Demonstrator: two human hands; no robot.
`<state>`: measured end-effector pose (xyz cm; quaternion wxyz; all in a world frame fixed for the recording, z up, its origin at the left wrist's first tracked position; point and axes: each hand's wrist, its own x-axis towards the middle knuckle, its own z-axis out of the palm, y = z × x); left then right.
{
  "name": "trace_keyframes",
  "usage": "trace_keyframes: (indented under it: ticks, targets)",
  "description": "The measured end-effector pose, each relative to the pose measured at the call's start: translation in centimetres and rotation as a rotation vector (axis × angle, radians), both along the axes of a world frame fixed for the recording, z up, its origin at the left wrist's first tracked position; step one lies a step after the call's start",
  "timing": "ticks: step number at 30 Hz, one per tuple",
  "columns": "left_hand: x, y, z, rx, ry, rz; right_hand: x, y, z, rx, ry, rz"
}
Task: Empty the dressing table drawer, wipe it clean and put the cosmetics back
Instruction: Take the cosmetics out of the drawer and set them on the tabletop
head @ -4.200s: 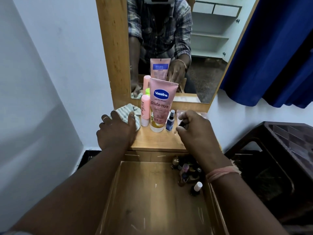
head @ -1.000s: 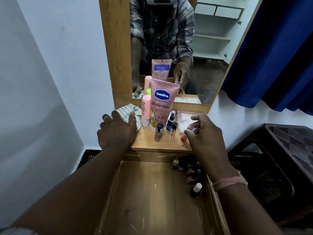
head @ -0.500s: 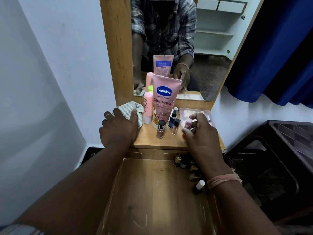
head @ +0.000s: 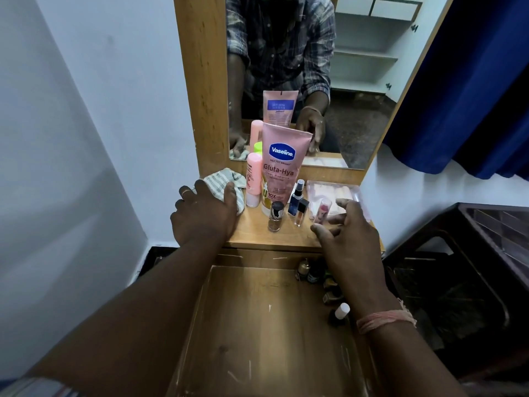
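Resting on the striped cloth [head: 221, 181] at the bench's [head: 257, 234] left edge, the left hand [head: 204, 212] lies spread; the right hand [head: 347, 236] hovers spread, empty, just near the pink lipstick [head: 323, 210]. Below, the drawer [head: 257, 325] keeps small bottles [head: 315, 273] in its far-right corner.

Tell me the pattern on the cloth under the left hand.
Pale green-grey and white stripes on the cloth, seen in the head view.

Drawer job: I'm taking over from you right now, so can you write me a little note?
Left hand: resting on the striped cloth on the tabletop.
Right hand: open, empty, beside the pink-capped bottle.
Out already: Vaseline tube, pink bottle, three small bottles.
Left: several nail polish bottles sit in the drawer; take them out, wipe, refill.
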<state>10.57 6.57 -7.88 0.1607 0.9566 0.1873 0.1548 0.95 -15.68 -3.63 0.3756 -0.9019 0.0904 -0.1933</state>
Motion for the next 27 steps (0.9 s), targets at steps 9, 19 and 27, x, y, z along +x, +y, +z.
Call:
trace_keyframes:
  ticks: [9, 19, 27]
  targets:
    - [-0.1, 0.0, -0.1, -0.003, -0.009, -0.005, -4.1, 2.1, -2.8, -0.506, 0.355, 0.282]
    - [0.1, 0.1, -0.2, -0.011, 0.0, 0.002, -3.1, 4.3, -4.4, -0.617, 0.371, 0.258]
    - [0.0, 0.0, -0.1, -0.001, -0.009, -0.005, -3.9, 4.6, -4.3, -0.671, 0.442, 0.215]
